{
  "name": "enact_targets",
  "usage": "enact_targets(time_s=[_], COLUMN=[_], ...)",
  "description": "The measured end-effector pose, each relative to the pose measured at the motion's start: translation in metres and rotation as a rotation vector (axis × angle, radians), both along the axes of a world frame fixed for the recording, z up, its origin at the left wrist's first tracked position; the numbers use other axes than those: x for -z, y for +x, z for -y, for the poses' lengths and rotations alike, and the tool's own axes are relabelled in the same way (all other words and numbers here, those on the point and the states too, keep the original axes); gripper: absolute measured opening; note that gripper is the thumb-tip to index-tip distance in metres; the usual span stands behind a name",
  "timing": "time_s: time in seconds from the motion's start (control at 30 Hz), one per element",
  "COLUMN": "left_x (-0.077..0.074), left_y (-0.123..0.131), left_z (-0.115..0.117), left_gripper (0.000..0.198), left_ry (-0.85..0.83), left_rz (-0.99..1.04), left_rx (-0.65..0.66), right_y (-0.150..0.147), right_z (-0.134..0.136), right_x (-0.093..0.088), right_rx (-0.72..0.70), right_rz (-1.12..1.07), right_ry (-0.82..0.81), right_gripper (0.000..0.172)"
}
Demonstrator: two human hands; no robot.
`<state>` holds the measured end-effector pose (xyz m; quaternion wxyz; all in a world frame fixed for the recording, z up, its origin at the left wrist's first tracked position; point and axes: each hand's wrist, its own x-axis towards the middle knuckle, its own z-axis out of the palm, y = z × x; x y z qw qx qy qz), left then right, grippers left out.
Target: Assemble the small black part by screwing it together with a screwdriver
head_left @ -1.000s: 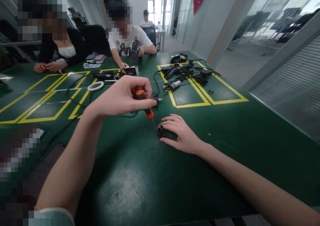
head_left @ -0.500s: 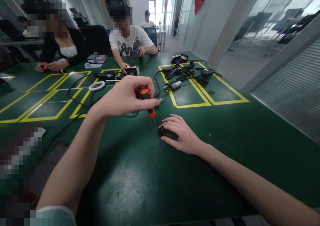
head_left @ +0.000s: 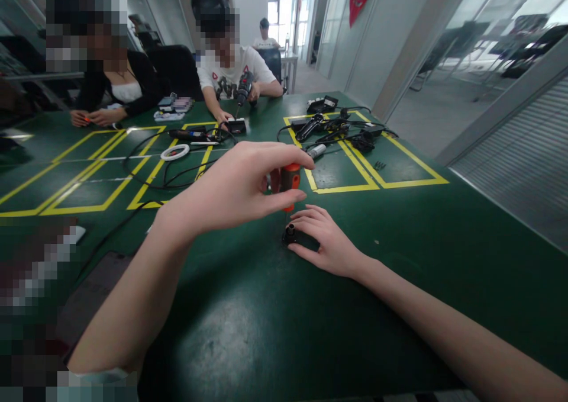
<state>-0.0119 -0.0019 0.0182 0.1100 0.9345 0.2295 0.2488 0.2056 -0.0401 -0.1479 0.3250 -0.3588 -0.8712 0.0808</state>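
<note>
My left hand (head_left: 239,183) is closed around the orange and dark grey handle of a screwdriver (head_left: 291,180). The screwdriver stands nearly upright, its thin shaft pointing down at a small black round part (head_left: 289,234) with a short raised tube. Whether the tip touches the part I cannot make out. On the table, my right hand (head_left: 326,242) grips that part from the right between thumb and fingers.
Yellow tape frames mark the green table (head_left: 399,307). Black cables and tools (head_left: 323,126) lie at the back right, and a white ring (head_left: 174,152) further left. Across the table one person holds a power drill (head_left: 244,87); another person (head_left: 119,88) sits beside them.
My left hand has moved right, and the screwdriver has gone from tilted to almost upright over the black part. My right hand keeps its hold.
</note>
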Motion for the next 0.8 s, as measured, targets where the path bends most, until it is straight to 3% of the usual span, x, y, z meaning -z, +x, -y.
enact_targets(time_s=[0.47,0.8], left_x=[-0.0036,0.0017], left_y=[0.0009,0.0011], left_z=[0.0067,0.0058], left_gripper=[0.037,0.049], left_ry=[-0.078,-0.074], left_rz=[-0.033,0.011], left_rx=[0.073,0.106], right_y=[-0.0026,-0.0057], right_z=[0.0024,0.0054], right_x=[-0.0001,-0.0028], right_rx=[0.03,0.062], right_rz=[-0.039,-0.057], right_ry=[-0.004,-0.009], right_gripper=[0.019,0.017])
